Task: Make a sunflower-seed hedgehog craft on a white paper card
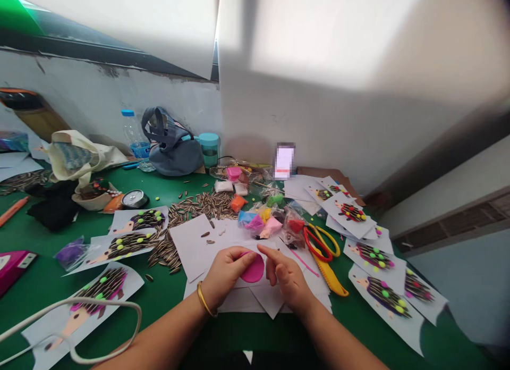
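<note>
The left hand (pixel 226 271) pinches one pink disc (pixel 255 270) between thumb and fingers, above the paper (pixel 239 300); the thumb covers part of the disc's left edge, and the fingers behind are mostly out of sight. The right hand (pixel 290 280) has its fingers loosely bent and parted just beside the disc, with nothing visible in its grasp; whether a fingertip touches the rim, I cannot tell. The phone (pixel 283 161) is blurred into blocks. Clear wrapping muddles the coloured lumps (pixel 271 226). A magenta tool (pixel 15 269) is cut off at the left. One white cord (pixel 99 302) crosses the lowest of three left-hand cards (pixel 85 317). The right-hand cards (pixel 382 298) overlap, at least six showing. There is one bangle (pixel 202 301) and one cutter (pixel 332 279); the seeds (pixel 169 253) defy counting.
</note>
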`<state>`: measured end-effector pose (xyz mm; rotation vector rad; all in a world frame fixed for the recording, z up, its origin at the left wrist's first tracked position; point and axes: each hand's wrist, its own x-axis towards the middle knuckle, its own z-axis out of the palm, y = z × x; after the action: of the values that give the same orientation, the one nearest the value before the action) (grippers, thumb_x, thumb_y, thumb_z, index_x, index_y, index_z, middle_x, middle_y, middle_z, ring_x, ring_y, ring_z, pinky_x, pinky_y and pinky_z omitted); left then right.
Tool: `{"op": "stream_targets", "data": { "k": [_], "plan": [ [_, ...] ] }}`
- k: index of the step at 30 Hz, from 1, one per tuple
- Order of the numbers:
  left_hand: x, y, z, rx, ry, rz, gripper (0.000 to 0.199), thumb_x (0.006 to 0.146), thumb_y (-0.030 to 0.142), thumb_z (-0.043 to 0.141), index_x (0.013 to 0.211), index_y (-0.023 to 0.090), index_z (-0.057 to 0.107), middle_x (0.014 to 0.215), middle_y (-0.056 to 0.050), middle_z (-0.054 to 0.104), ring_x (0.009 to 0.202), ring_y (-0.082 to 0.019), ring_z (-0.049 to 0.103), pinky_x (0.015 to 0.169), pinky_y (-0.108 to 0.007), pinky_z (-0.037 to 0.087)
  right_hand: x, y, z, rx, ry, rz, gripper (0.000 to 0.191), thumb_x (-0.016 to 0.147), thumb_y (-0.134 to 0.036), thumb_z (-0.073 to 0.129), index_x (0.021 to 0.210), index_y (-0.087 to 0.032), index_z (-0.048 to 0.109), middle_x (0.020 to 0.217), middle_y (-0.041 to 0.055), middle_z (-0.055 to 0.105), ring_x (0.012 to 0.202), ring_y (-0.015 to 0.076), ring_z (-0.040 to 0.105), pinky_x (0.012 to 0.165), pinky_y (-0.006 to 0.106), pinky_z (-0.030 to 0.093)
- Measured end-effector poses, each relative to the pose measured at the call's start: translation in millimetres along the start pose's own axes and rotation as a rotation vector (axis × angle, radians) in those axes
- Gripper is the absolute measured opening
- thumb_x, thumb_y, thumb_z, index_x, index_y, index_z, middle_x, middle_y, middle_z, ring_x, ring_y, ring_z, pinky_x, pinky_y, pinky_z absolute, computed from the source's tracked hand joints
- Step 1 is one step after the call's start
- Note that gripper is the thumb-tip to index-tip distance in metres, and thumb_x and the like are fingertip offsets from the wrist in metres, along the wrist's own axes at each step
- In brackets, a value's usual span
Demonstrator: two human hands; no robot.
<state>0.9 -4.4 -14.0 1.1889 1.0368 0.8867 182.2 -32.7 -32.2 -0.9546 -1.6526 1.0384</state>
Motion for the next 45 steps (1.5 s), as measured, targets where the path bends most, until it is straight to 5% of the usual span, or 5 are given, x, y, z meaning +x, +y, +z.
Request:
{"op": "stream_targets", "data": {
  "k": [12,17,23,35,45],
  "plan": [
    [-0.4,-0.3,1.8,-0.031,-0.032,0.069,0.033,0.080,0.039,0.069,0.100,0.013,0.074,0.099,-0.010,0.074,0.092,-0.024,0.065,0.084,-0.033,0.051,1.3,6.0,2.3,-0.096,0.191,0.100,0.037,0.090,-0.031,0.061,0.127,-0.027,0.059,0.107,0.0035,0.066,0.103,0.0208,0.062,0.096,0.036,0.047],
    [0.2,-7.5,2.9,0.035,0.009,0.060,0.065,0.075,0.035,0.074,0.134,0.017,0.054,0.083,-0.005,0.071,0.077,-0.021,0.065,0.072,-0.032,0.053,4.1,1.2,0.4,-0.133,0.178,0.013,0.025,0.090,-0.021,0.055,0.113,-0.027,0.065,0.109,0.0045,0.067,0.101,0.0199,0.062,0.092,0.035,0.049],
    [3.3,-6.7,0.0,0.098,-0.030,0.094,0.025,0.077,0.038,0.072,0.087,0.015,0.074,0.089,-0.009,0.071,0.083,-0.022,0.065,0.077,-0.032,0.052,3.9,-2.2,-1.0,-0.179,0.121,-0.015,0.035,0.091,-0.021,0.053,0.125,-0.028,0.061,0.100,0.0041,0.067,0.094,0.0187,0.063,0.088,0.035,0.051],
    [3.0,-6.8,3.0,-0.170,0.042,0.004,0.030,0.073,0.040,0.076,0.089,0.017,0.065,0.086,-0.003,0.067,0.078,-0.016,0.062,0.070,-0.026,0.050,4.4,1.5,-1.2,-0.182,0.130,0.012,0.036,0.090,-0.025,0.058,0.126,-0.029,0.063,0.110,0.0050,0.069,0.102,0.0207,0.064,0.093,0.037,0.051],
    [3.8,-6.1,1.3,0.038,-0.025,0.028,0.028,0.076,0.039,0.072,0.091,0.015,0.076,0.093,-0.009,0.074,0.089,-0.024,0.064,0.083,-0.034,0.050,6.1,-4.1,-1.1,-0.183,0.043,-0.060,0.031,0.096,-0.027,0.049,0.122,-0.029,0.066,0.101,0.0056,0.069,0.095,0.0202,0.063,0.086,0.036,0.051]
  ]
}}
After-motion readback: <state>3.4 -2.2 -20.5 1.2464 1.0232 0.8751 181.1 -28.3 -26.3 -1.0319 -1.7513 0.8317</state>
